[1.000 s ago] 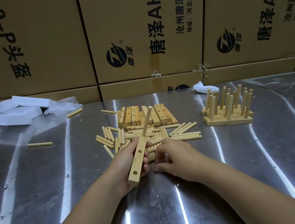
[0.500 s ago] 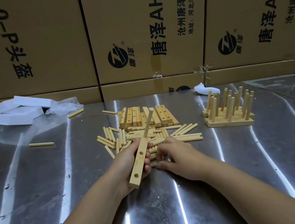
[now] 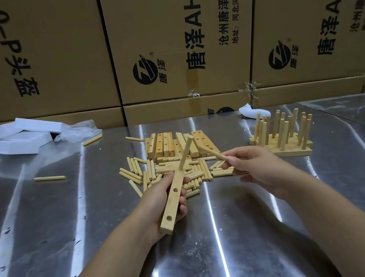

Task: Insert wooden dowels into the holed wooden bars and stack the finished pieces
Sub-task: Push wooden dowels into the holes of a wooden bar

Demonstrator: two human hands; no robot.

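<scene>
My left hand grips a holed wooden bar tilted above the table, with one dowel standing in its far hole and two near holes showing empty. My right hand pinches a single dowel between thumb and fingers, lifted over the pile and pointing up-left toward the bar. Beneath both hands lies a heap of loose dowels. Behind it sits a pile of plain holed bars. At the right stand the finished pieces, stacked with their dowels upright.
The work surface is a shiny metal table. Stray dowels lie at the left. White foam pieces and a plastic bag rest at the back left. Printed cardboard boxes wall off the back.
My right hand has risen from the loose pile with one dowel pinched in it and moved a little right. My left hand holds the bar in about the same place.
</scene>
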